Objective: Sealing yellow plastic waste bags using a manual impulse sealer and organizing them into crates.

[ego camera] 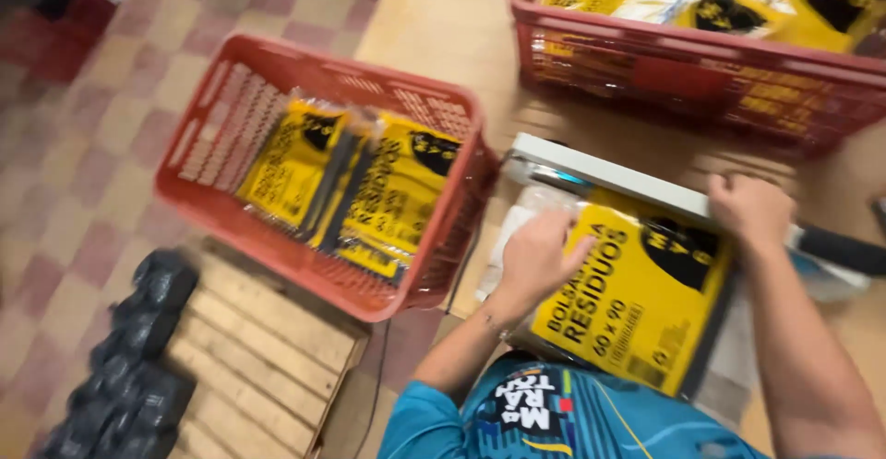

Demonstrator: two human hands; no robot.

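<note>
A yellow and black plastic packet lies flat on the wooden table, its top end under the bar of a white sealing machine. My left hand rests on the packet's left edge, fingers curled over it. On the sealer's bar at the packet's upper right corner sits my right hand, closed and pressing down.
A red plastic crate with several yellow packets stands on a wooden pallet to the left. A second red crate, full of packets, sits at the table's back. Black rolls lie on the tiled floor.
</note>
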